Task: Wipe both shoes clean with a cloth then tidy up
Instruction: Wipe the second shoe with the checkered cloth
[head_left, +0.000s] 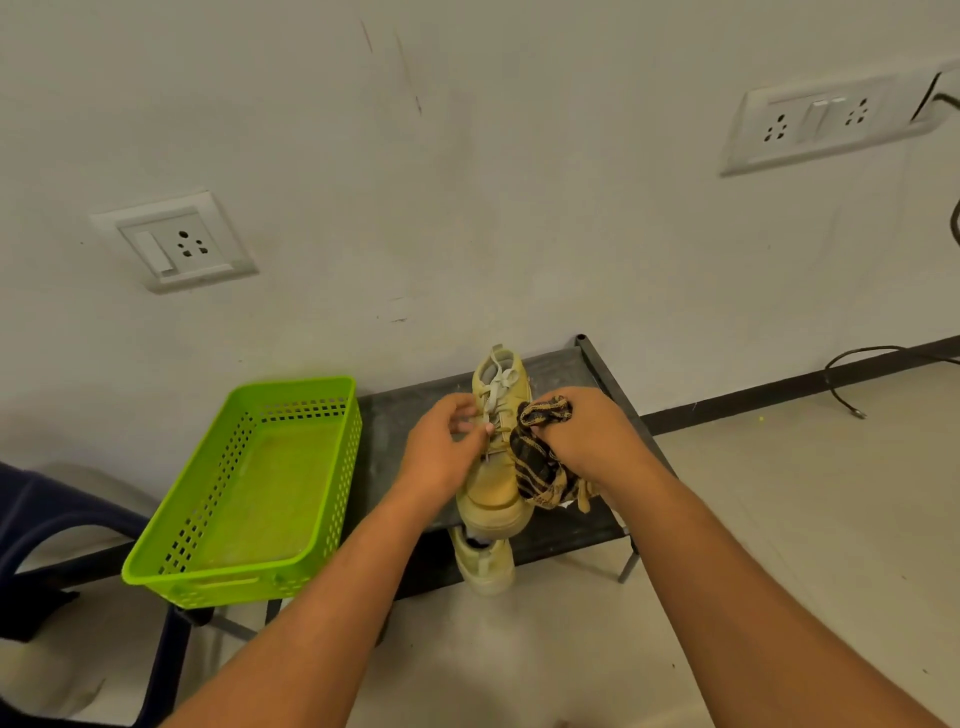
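A tan lace-up shoe (493, 486) is held above a low dark metal rack (561, 374), toe toward me. My left hand (441, 452) grips its left side, fingers at the laces. My right hand (592, 434) is closed on a black-and-tan patterned cloth (537, 462) pressed against the shoe's right side. A second, paler shoe (483, 564) sits below the first at the rack's front edge, partly hidden by it.
A lime green perforated plastic basket (249, 493) rests on the rack's left part, with nothing in it. A dark blue chair (62, 545) stands at the far left. Wall sockets (176, 241) and a loose black cable (857, 384) lie by the wall and floor.
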